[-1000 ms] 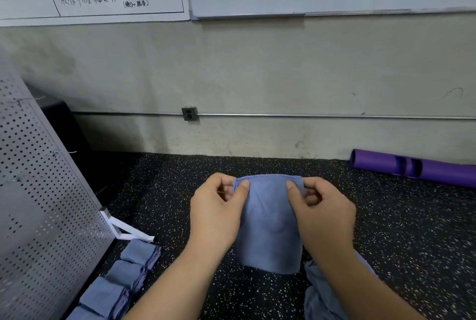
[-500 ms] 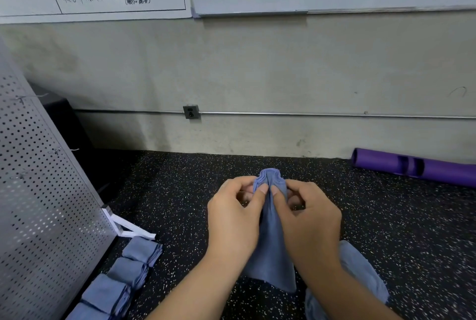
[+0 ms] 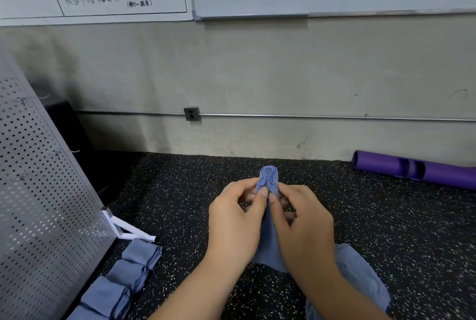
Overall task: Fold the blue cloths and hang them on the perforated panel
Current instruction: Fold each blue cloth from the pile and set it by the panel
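Observation:
A blue cloth (image 3: 268, 180) is folded in half and held up in front of me, its doubled top edges bulging above my fingers and the rest hanging down behind my hands. My left hand (image 3: 235, 224) and my right hand (image 3: 302, 227) pinch it together near the top, thumbs almost touching. The perforated panel (image 3: 43, 206) leans at the left, a few wire hooks sticking out of it. Several folded blue cloths (image 3: 134, 265) lie in a row on the floor at its foot. Loose blue cloth (image 3: 360, 273) lies under my right forearm.
Black speckled rubber floor (image 3: 180, 191) runs to a grey wall (image 3: 257, 67) with a metal conduit and a socket (image 3: 192, 113). A purple roller (image 3: 417, 169) lies at the wall on the right. The panel's white foot (image 3: 128, 229) juts out onto the floor.
My hands came together from holding the cloth spread wide, folding it in half. The top edges now meet and bulge above my thumbs.

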{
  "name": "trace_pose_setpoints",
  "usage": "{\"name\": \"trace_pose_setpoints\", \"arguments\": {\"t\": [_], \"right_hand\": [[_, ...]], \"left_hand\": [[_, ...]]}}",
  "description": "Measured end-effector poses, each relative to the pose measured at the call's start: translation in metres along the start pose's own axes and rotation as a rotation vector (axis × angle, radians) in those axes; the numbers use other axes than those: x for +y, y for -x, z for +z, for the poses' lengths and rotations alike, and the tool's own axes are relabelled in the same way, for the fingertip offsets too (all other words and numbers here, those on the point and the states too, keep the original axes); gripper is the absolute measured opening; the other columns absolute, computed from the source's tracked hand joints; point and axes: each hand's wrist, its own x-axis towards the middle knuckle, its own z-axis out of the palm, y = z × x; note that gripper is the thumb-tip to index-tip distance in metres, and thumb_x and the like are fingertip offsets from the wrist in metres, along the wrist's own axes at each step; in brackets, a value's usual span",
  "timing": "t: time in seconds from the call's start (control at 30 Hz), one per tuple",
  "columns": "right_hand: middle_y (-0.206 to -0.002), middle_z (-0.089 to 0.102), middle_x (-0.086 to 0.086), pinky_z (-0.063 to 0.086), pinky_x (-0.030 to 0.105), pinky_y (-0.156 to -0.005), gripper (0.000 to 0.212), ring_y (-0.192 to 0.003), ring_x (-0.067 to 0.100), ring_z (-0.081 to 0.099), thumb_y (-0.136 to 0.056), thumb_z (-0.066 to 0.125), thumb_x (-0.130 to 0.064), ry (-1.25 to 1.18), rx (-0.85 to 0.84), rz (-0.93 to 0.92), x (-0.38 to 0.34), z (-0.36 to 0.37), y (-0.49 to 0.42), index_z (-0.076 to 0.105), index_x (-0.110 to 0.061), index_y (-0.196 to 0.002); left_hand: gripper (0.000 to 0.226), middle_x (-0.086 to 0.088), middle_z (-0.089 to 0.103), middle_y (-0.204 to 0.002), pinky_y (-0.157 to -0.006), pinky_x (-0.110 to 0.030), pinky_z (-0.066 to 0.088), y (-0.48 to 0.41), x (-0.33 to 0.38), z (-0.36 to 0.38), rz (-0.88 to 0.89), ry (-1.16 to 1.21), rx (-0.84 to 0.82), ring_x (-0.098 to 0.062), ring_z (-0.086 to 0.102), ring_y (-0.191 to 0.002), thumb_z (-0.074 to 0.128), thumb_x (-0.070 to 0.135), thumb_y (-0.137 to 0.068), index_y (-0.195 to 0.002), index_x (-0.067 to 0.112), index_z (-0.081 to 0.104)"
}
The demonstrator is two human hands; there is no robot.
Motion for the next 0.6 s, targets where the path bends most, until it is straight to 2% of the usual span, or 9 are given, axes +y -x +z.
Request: {"name": "trace_pose_setpoints", "arguments": {"t": [0.13,0.3,0.4,0.47,0.53,0.6], "right_hand": [[-0.108,0.064,-0.018,0.055,0.015,-0.073,0.020,-0.094,0.000,0.067,-0.103,0.067,-0.021,-0.020,-0.012,-0.040,0.000,0.002,0.002,0.075,-0.020,-0.122],[-0.111,0.064,-0.019,0.051,0.014,-0.078,0.022,-0.099,0.000,0.066,-0.105,0.060,-0.019,-0.049,-0.031,-0.056,0.001,0.001,0.002,0.073,-0.020,-0.123],[-0.114,0.065,-0.020,0.053,0.018,-0.083,0.025,-0.103,0.001,0.067,-0.105,0.061,-0.013,-0.093,-0.077,-0.060,0.001,-0.001,0.000,0.074,-0.019,-0.125],[-0.114,0.067,-0.021,0.054,0.019,-0.085,0.023,-0.103,0.002,0.069,-0.105,0.062,-0.016,-0.103,-0.104,-0.089,0.000,-0.005,-0.004,0.076,-0.021,-0.123],[-0.110,0.069,-0.021,0.057,0.022,-0.081,0.021,-0.100,0.004,0.070,-0.102,0.066,-0.018,-0.132,-0.090,-0.056,0.000,-0.011,-0.012,0.078,-0.027,-0.117],[-0.114,0.066,-0.020,0.060,0.026,-0.077,0.028,-0.102,0.008,0.069,-0.097,0.072,-0.016,-0.160,-0.077,0.002,0.003,-0.018,-0.020,0.076,-0.036,-0.116]], "left_hand": [[0.019,0.010,0.078,-0.096,-0.078,-0.014,0.054,0.001,0.004,-0.003,0.003,0.013,-0.017,-0.005,0.073,-0.091,0.079,0.018,-0.096,-0.107,0.033,0.079],[0.022,0.008,0.077,-0.103,-0.080,-0.012,0.053,0.000,0.008,-0.006,0.021,0.052,-0.051,-0.006,0.073,-0.096,0.085,0.024,-0.091,-0.108,0.036,0.077],[0.029,0.008,0.077,-0.104,-0.079,-0.012,0.053,-0.002,0.007,-0.007,0.040,0.036,-0.044,-0.006,0.073,-0.095,0.089,0.022,-0.087,-0.110,0.034,0.076],[0.026,0.008,0.077,-0.101,-0.078,-0.012,0.053,-0.006,0.004,-0.011,0.047,0.018,-0.019,-0.006,0.073,-0.092,0.086,0.017,-0.090,-0.110,0.031,0.077],[0.021,0.009,0.078,-0.099,-0.082,-0.020,0.057,-0.012,0.000,-0.016,0.048,0.008,-0.035,-0.008,0.073,-0.092,0.080,0.017,-0.095,-0.111,0.030,0.077],[0.022,0.008,0.078,-0.104,-0.090,-0.030,0.059,-0.018,-0.004,-0.021,0.056,0.013,-0.109,-0.013,0.074,-0.098,0.075,0.015,-0.099,-0.114,0.031,0.076]]}}
